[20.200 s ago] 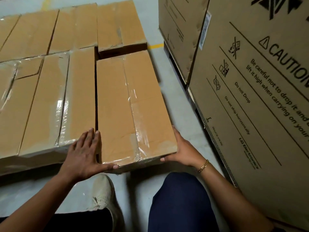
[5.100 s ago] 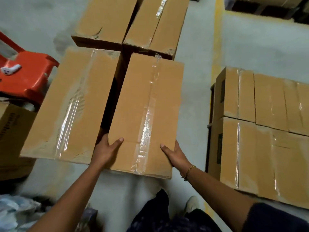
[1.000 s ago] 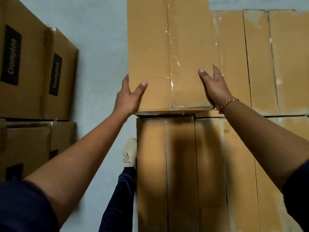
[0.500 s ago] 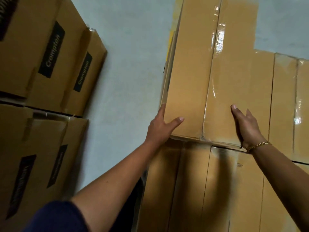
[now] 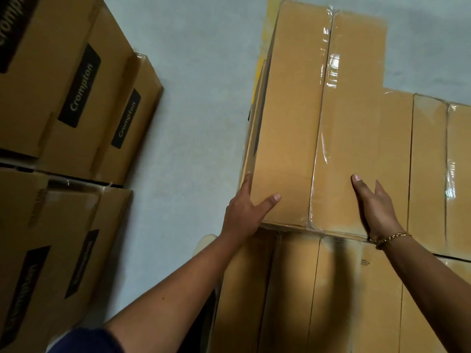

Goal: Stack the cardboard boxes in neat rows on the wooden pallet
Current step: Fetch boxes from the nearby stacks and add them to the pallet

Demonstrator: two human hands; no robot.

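I see my left hand (image 5: 244,215) gripping the near left corner of the taped cardboard box (image 5: 318,118), my right hand (image 5: 377,207) clasping its near right side, box resting atop the stacked boxes (image 5: 293,289), Crompton cartons (image 5: 76,98) well apart across the floor (image 5: 193,98)

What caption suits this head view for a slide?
Both hands, left hand and right hand, setting a taped box onto stacked boxes.
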